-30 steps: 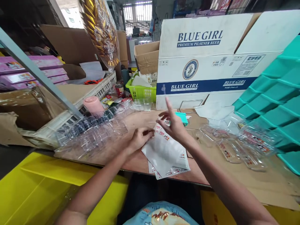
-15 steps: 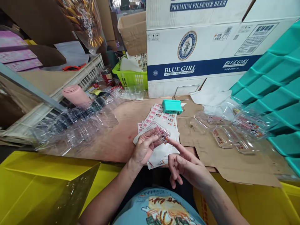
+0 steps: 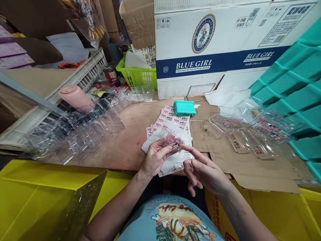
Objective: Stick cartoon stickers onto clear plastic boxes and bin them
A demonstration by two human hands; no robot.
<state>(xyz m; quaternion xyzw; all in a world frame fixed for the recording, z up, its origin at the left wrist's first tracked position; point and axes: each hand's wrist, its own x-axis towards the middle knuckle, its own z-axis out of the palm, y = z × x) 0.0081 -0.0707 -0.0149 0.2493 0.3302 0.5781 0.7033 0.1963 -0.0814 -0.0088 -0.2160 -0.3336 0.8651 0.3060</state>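
My left hand (image 3: 157, 156) is closed on a small clear plastic lid or box (image 3: 166, 134), thumb on top, above the sticker sheets. A sticker with pink lettering and a little cartoon figure (image 3: 178, 146) shows on the plastic. The index finger of my right hand (image 3: 202, 169) reaches out to the sticker's right end and seems to touch it; the other fingers are loosely curled, holding nothing. Beneath lie white sheets of stickers (image 3: 164, 113), fanned over one another. A small teal box (image 3: 185, 108) rests at their far end.
Several stickered clear boxes (image 3: 240, 142) lie on cardboard (image 3: 220, 164) at right, beside stacked teal containers (image 3: 301, 90). Clear plastic pieces (image 3: 82, 134) and a pink bottle (image 3: 76, 97) lie left. A white beer carton (image 3: 183, 36) and green basket (image 3: 140, 77) stand behind.
The view has tipped slightly downward. My left hand still holds the clear plastic piece, and my right index finger stays at the sticker's right end.
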